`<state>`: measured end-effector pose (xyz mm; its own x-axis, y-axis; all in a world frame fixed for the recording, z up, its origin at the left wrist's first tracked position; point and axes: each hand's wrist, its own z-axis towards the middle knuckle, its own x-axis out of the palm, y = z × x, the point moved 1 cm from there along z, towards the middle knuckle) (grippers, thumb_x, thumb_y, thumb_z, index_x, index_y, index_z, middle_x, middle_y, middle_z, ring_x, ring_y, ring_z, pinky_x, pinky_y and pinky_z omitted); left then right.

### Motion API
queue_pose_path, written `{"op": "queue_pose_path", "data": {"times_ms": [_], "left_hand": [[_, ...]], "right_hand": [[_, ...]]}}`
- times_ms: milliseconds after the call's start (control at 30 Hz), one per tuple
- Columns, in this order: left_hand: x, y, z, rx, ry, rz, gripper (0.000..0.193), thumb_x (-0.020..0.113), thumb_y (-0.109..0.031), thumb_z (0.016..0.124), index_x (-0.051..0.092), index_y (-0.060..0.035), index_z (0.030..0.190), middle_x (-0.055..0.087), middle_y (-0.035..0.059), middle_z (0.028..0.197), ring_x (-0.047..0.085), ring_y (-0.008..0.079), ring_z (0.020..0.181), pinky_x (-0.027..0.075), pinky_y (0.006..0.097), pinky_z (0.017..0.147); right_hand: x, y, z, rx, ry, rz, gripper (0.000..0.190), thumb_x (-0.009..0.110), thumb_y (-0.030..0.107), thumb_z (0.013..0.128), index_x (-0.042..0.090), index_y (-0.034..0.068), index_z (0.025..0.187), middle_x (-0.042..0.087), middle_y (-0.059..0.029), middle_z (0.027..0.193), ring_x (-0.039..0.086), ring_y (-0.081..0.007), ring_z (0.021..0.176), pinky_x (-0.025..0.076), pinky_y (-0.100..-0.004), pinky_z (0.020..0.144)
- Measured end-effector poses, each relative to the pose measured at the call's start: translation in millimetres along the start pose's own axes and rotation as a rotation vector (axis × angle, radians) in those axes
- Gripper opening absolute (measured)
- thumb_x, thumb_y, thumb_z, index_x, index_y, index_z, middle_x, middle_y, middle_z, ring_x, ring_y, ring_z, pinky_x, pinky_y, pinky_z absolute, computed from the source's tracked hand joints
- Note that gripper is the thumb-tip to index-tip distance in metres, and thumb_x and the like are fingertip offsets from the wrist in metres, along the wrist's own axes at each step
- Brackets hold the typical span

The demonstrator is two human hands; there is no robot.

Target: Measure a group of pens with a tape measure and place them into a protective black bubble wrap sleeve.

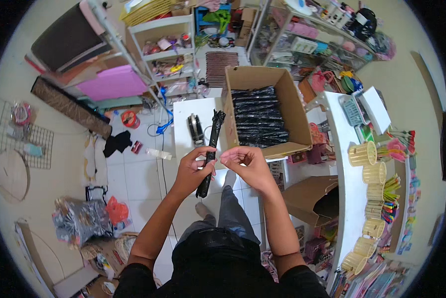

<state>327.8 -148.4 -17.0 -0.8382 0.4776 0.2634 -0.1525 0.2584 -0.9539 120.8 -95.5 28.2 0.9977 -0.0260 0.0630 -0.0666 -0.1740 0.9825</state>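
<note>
My left hand grips a long, narrow bundle wrapped in black plastic. The bundle is tilted, its crumpled upper end pointing away from me. Just right of it is my right hand, thumb and forefinger close together at the wrapping. Whether anything thin sits between those fingertips cannot be made out. Beyond my hands, an open cardboard box holds several similar black-wrapped bundles in a stack. A black object, possibly a tape dispenser, lies on a white table left of the box.
Along the right runs a white counter with several woven baskets. Beneath it is a brown cardboard box. A white rack and a glass cabinet stand ahead. A dark cable crosses the tiled floor, and bags lie at left.
</note>
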Motion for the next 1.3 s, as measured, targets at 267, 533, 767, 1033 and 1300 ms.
{"op": "queue_pose_path", "data": {"times_ms": [267, 533, 767, 1033, 1300], "left_hand": [[41.8, -27.8, 68.1, 0.045, 0.237, 0.086, 0.043, 0.069, 0.006, 0.102, 0.063, -0.0005, 0.144, 0.067, 0.0102, 0.118, 0.073, 0.0144, 0.082, 0.064, 0.0312, 0.068], [88.0, -41.4, 135.3, 0.04, 0.344, 0.104, 0.046, 0.071, 0.007, 0.1, 0.065, -0.0006, 0.145, 0.065, 0.0071, 0.117, 0.073, 0.0127, 0.084, 0.062, 0.0287, 0.073], [115.1, -39.8, 174.0, -0.013, 0.32, 0.092, 0.046, 0.073, 0.005, 0.101, 0.066, -0.0019, 0.146, 0.058, 0.0063, 0.12, 0.072, 0.0103, 0.084, 0.06, 0.027, 0.07], [136.9, -35.7, 198.3, 0.116, 0.28, 0.312, 0.047, 0.073, 0.007, 0.1, 0.068, -0.0034, 0.146, 0.062, 0.0055, 0.117, 0.071, 0.0106, 0.086, 0.059, 0.0258, 0.069], [143.7, -21.6, 203.1, -0.021, 0.252, -0.003, 0.053, 0.071, 0.008, 0.102, 0.06, -0.0013, 0.153, 0.063, 0.0084, 0.119, 0.072, 0.0143, 0.084, 0.062, 0.0294, 0.071]], "right_hand": [[-61.8, 69.1, 13.9, -0.153, 0.018, -0.276, 0.037, 0.082, -0.001, 0.092, 0.069, 0.0, 0.126, 0.08, -0.0066, 0.091, 0.076, -0.0118, 0.089, 0.058, -0.0297, 0.087], [-125.3, 79.3, 55.1, -0.265, -0.053, -0.372, 0.033, 0.082, 0.0, 0.09, 0.061, 0.002, 0.115, 0.077, -0.0091, 0.082, 0.075, -0.0163, 0.077, 0.055, -0.0322, 0.07], [-165.9, 80.6, 79.6, -0.283, -0.129, -0.43, 0.038, 0.087, 0.006, 0.09, 0.056, 0.002, 0.111, 0.073, -0.0105, 0.077, 0.073, -0.0187, 0.072, 0.055, -0.0334, 0.069], [-193.8, 71.9, 100.4, -0.212, -0.185, -0.446, 0.043, 0.091, 0.011, 0.089, 0.052, 0.003, 0.105, 0.067, -0.0094, 0.073, 0.07, -0.0163, 0.069, 0.053, -0.0323, 0.068], [-213.7, 45.0, 106.6, -0.216, -0.108, -0.135, 0.044, 0.092, 0.009, 0.09, 0.052, 0.008, 0.106, 0.073, -0.0029, 0.081, 0.071, -0.0089, 0.082, 0.054, -0.0287, 0.08]]}}
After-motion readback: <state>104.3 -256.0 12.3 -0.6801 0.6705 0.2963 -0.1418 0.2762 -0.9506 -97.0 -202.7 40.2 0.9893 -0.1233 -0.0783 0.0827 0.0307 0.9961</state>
